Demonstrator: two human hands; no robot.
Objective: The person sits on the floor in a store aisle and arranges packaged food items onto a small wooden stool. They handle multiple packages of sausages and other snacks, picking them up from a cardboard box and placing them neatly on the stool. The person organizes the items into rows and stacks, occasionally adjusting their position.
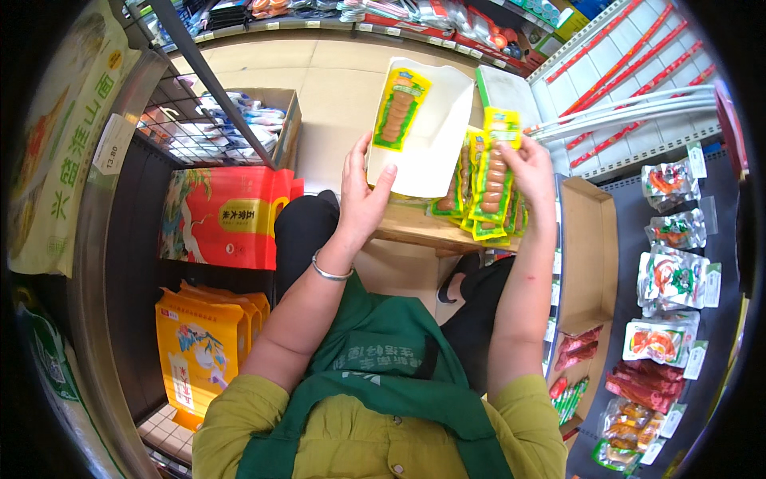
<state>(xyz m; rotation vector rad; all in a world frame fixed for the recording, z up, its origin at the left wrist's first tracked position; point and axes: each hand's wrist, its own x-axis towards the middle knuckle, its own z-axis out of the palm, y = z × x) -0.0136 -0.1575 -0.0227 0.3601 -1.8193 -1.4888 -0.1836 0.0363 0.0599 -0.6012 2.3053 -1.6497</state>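
My left hand holds a white open box by its near left edge, thumb inside and fingers along the outer side. One yellow-and-green packet of sausages lies in the box at its left side. My right hand pinches another yellow-and-green sausage packet by thumb and fingers, to the right of the box. Under and beside it, several like packets lie in an overlapping pile on a small wooden bench. The box hides part of the bench and pile.
A green-and-white box stands behind the pile. At the left are a red gift box, orange bags and a carton of packets. A cardboard tray and a shelf of hanging food packs flank the right.
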